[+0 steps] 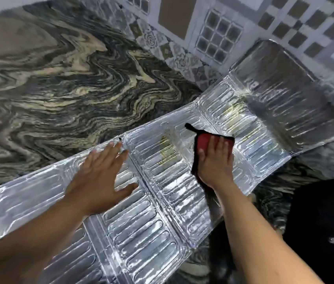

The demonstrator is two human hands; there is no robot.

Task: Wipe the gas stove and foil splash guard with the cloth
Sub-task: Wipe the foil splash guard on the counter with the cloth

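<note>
The silver foil splash guard (141,228) lies flat across the marble counter, its ribbed panels running from lower left to upper right. Yellowish stains show on two middle panels. My left hand (98,177) rests palm down on the foil, fingers spread, holding nothing. My right hand (216,160) presses flat on a red and black cloth (202,140) lying on the foil right of centre. A dark stove surface (317,228) shows at the lower right, mostly out of view.
Swirled grey and beige marble counter (59,85) fills the left and upper middle. A patterned tile wall (213,33) rises at the back right, where the foil's far panel (297,85) bends up against it.
</note>
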